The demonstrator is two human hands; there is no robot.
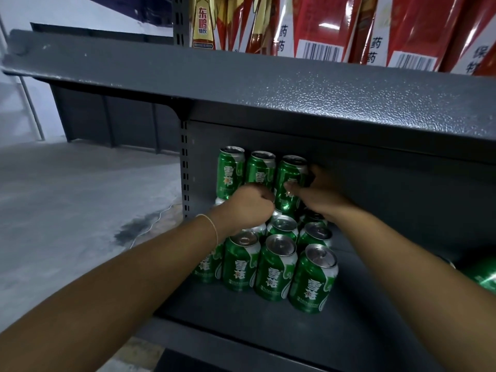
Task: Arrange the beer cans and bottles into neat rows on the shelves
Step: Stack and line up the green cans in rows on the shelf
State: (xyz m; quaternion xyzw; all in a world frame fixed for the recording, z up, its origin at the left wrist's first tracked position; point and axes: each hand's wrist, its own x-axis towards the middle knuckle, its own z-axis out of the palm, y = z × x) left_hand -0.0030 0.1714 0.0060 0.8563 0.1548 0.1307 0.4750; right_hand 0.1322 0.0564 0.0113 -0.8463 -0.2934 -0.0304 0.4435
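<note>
Two hands' grip on stacked cans [288, 181], open shelf [375, 331] rightward

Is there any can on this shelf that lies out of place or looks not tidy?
Yes. At the right edge, one green can seems to lie on its side, apart from the upright group. The stacked top row stands upright; the right hand grips its rightmost can. There is also a dark stain on the floor.

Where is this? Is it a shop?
Probably a shop or its stockroom. There are grey metal shelves, many matching green beer cans stacked in rows, and red boxes with barcodes on the shelf above. The left hand and right hand are arranging the cans.
</note>
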